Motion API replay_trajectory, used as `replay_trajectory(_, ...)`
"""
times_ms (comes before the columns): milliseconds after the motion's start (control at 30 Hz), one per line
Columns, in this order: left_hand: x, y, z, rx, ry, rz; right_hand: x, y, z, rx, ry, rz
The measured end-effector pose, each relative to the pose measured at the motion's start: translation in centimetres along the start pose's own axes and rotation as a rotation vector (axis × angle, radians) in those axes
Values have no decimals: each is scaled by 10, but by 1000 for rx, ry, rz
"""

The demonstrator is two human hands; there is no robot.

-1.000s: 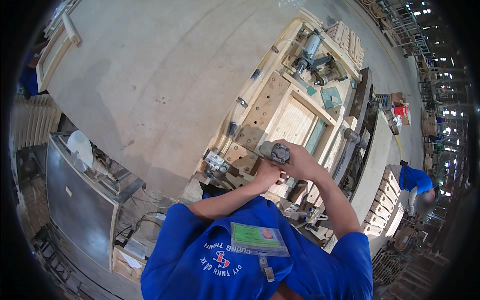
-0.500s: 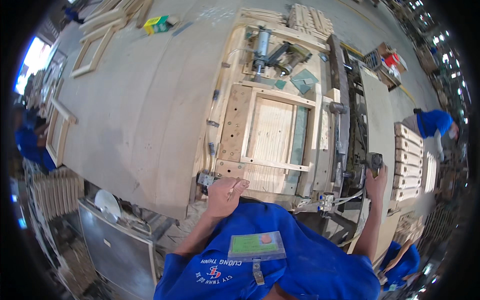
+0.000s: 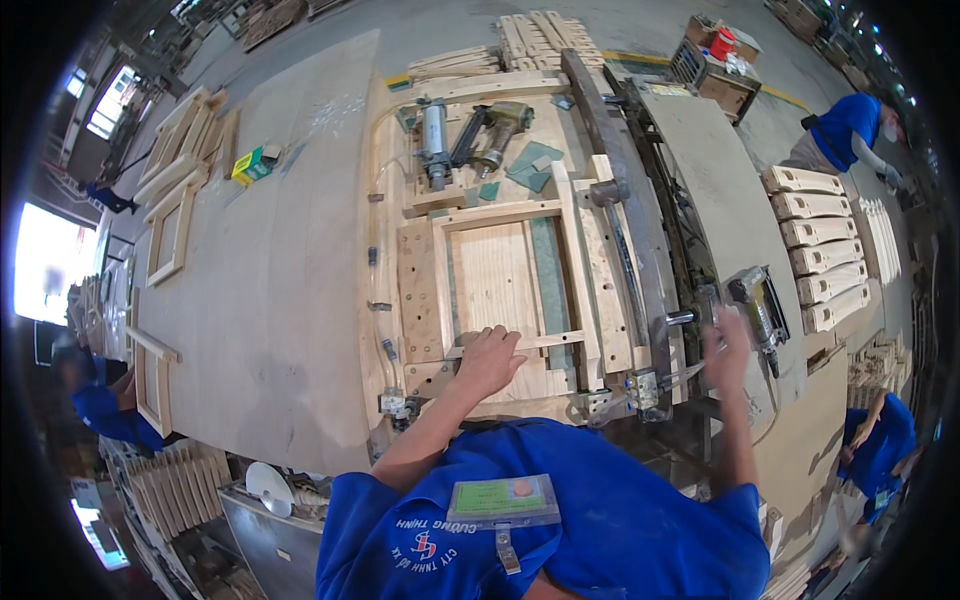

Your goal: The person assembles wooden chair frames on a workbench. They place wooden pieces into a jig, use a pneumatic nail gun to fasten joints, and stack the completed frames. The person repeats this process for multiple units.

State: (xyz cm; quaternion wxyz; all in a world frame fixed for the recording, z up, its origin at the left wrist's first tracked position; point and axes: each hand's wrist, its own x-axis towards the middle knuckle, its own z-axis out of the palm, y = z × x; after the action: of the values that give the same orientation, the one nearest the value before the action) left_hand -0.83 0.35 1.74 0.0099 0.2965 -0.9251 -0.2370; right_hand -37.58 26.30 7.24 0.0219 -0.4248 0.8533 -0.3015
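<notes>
- Left hand [image 3: 487, 358]: palm down, fingers spread and pressed flat on the near rail of a wooden frame [image 3: 510, 285]; it grips nothing — it only bears down on the wood.
- Wooden frame: lies flat in an assembly jig [image 3: 420, 300] on the workbench [image 3: 270, 300], directly ahead of the person. A pale panel sits inside the frame, with a narrow green strip along its right side.
- Right hand [image 3: 725, 345]: raised at the right edge of the jig, blurred; the fingers look curled, but whether they have hold of anything I cannot tell. It is just beside a pneumatic nail gun [image 3: 757, 300] resting on the side board [image 3: 720, 190] to the right.
- Clamp bar [image 3: 625, 220]: a long dark metal bar running along the right side of the jig, between the frame and the side board.
- Far end of the jig: a second nail gun [image 3: 497, 130] and a grey cylindrical tool [image 3: 434, 145] lie side by side, with green scraps near them.
- Containers: a crate [image 3: 712, 62] on the floor at upper right holds a red canister [image 3: 722, 44] and pale items too small to identify. A small green and yellow box [image 3: 250, 165] sits on the workbench at far left; its contents are not visible.
- Stacked curved wooden parts [image 3: 820, 250] lie to the right, near a co-worker in blue [image 3: 850, 125].
- Open wooden frames [image 3: 175, 215] rest at the left end of the workbench.
</notes>
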Motion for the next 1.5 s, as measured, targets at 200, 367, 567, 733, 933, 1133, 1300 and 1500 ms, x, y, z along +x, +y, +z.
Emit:
replay_trajectory(200, 23, -5, 17, 44, -115, 19, -125, -76, 41, 621, -215, 257)
replay_trajectory(367, 39, -2, 16, 72, -170, 56, -125, -87, 41, 742, -173, 376)
replay_trajectory(567, 43, -9, 9, 42, -263, 93, -101, -99, 27, 652, -91, 304)
replay_trajectory(733, 55, 14, -34, -93, -258, 133, -76, -103, 12, 647, 67, 302)
replay_trajectory(933, 26, 39, -167, -402, 85, 114, -47, -126, 0, 676, 55, 248)
replay_trajectory(1133, -88, -28, -233, -1186, 525, -281, -42, -134, 33, 658, -169, 85)
replay_trajectory(1300, -208, -135, -204, -1838, 651, -401, -42, -169, 51, 599, -407, 68)
replay_trajectory(1500, -277, -194, -187, -1917, 864, -493, -45, -203, 71, 582, -525, 78)
